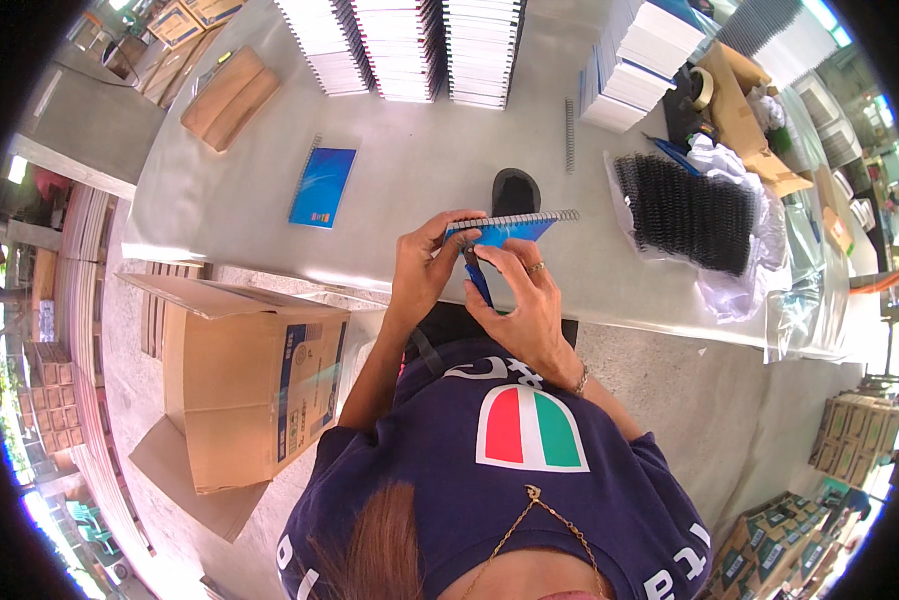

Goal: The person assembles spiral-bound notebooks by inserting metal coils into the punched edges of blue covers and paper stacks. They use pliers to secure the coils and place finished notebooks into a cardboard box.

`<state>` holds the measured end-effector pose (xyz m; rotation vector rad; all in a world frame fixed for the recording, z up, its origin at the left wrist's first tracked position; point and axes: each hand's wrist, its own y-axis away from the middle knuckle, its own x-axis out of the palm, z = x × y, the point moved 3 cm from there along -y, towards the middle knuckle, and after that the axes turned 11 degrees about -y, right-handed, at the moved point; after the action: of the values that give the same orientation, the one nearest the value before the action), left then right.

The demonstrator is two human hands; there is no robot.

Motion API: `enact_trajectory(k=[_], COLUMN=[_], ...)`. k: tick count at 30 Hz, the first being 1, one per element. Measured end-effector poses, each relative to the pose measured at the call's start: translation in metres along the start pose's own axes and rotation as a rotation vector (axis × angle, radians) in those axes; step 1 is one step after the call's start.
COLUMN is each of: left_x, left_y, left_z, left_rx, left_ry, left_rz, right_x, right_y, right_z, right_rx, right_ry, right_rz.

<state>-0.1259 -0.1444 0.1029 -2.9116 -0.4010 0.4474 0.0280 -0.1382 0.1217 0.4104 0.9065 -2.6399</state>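
My left hand grips the left end of a blue-covered notebook, tilted up over the table's near edge. A spiral coil runs along the notebook's upper edge and sticks out past its right end. My right hand is closed around blue-handled pliers. Their jaws are up by the coil's left end, close to my left fingers; whether they touch the wire is hidden. Just beyond the notebook lies a dark oval object. Another blue notebook lies flat to the left, its coil jutting from the far end.
Tall stacks of coil-bound notebooks stand at the back. Blocks of paper stand right of them, near a loose coil. Black coils lie on plastic at right. A wooden block is far left; an open cardboard box stands below the table.
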Motion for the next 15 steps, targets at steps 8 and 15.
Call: enact_trajectory(k=[8,15], left_x=[0.0,0.003], left_y=[0.011,0.014], left_z=[-0.017,-0.022], left_rx=[0.065,0.045], left_ry=[-0.109,-0.139], left_rz=[-0.038,-0.07], right_x=[-0.002,-0.004], right_y=[0.002,0.004], right_z=[0.007,0.011], right_rx=[0.019,0.029], right_ry=[-0.021,-0.06], right_rz=[0.027,0.031])
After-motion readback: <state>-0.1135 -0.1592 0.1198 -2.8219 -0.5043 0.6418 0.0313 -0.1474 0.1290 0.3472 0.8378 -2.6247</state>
